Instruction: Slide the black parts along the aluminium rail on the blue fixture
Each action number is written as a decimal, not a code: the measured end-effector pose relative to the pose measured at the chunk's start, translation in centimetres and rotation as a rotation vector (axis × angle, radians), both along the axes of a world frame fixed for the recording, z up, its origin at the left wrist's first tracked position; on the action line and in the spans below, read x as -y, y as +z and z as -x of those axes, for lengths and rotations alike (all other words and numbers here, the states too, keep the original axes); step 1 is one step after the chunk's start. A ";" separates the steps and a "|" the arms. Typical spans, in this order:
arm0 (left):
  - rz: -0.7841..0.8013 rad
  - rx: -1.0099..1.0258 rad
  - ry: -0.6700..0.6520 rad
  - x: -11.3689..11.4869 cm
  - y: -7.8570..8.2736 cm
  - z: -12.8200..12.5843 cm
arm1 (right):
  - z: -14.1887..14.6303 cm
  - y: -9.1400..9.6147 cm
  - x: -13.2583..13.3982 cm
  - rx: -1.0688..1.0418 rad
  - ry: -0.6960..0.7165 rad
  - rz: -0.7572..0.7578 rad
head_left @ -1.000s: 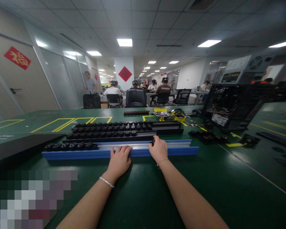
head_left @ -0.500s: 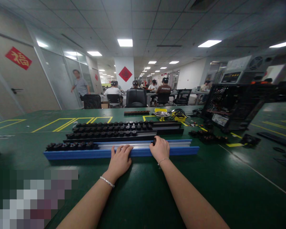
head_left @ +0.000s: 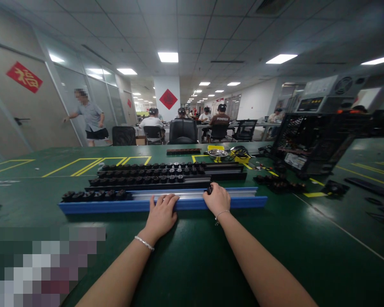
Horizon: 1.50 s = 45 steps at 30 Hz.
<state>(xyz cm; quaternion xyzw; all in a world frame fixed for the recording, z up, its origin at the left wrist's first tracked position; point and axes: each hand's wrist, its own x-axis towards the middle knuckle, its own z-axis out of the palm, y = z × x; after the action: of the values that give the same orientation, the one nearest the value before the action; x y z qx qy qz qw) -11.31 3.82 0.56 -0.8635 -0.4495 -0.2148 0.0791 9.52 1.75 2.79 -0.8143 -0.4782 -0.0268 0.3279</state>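
A long blue rail (head_left: pixel 99 207) with a silver channel lies across the green table in front of me. Several small black parts (head_left: pixel 94 195) sit in a row at its left end. My left hand (head_left: pixel 161 215) rests flat on the rail's front edge, fingers spread over it. My right hand (head_left: pixel 218 200) is closed on a small black part (head_left: pixel 209 189) at the rail's far side. Behind lie two black rails (head_left: pixel 166 175) filled with rows of the same black parts.
A black open-mesh computer case (head_left: pixel 310 143) stands at the right, with loose black parts (head_left: pixel 280 184) beside it. A metal bowl (head_left: pixel 217 153) sits at the back. Yellow lines mark the table (head_left: pixel 192 251). Seated people work at far desks; a person (head_left: pixel 88 123) walks at the left.
My right hand has shifted slightly right along the rail with the black part. The person in the background has walked leftward toward the door. My left hand has stayed put.
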 end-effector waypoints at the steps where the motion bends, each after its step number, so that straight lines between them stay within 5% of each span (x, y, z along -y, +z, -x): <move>1: -0.001 0.001 0.000 0.0 0.0 0.0 | -0.1 0.1 0.0 -0.006 0.005 0.009; 45: -0.003 -0.013 0.014 -0.1 -0.1 0.0 | -1.5 -0.4 0.8 0.125 -0.021 0.005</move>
<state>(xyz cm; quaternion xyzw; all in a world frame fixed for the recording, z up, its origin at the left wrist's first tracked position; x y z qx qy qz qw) -11.35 3.93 0.46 -0.8617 -0.4545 -0.2092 0.0850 11.03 0.93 2.35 -0.8168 -0.4892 -0.0800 0.2952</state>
